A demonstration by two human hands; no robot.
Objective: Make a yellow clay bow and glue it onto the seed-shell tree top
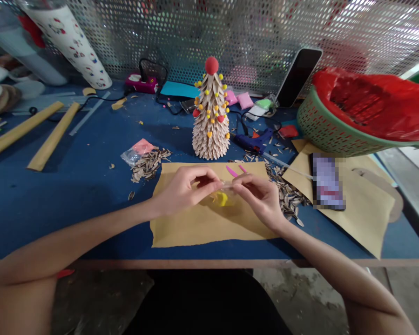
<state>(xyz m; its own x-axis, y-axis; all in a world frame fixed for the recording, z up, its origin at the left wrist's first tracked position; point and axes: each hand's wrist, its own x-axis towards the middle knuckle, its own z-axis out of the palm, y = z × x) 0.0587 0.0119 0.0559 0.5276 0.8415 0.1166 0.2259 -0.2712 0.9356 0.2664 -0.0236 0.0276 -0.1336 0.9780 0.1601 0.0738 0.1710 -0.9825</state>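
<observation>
I'm seeing both hands at work: left hand (pixel 192 190) and right hand (pixel 260 197) are pinching the top of a small clear plastic bag (pixel 226 185), with a bright yellow lump (pixel 222 199) apparently inside. Lump is sitting at 6 o'clock from the fingertips, over the tan paper sheet (pixel 185 230); can't tell if it's touching. Left fingertips are running nearer. Pinched edge is running 9 to 3; lump's long axis isn't showing.

Edges: cone-shaped tree of pale seed husks (pixel 211 135) is standing near 12, past the sheet; two thin magenta pieces (pixel 231 171) are lying at 1; striped seed shells (pixel 289 197) are crowding 3–4. Room is opening at 6–8, toward the blue counter's (pixel 125 244) front edge.
</observation>
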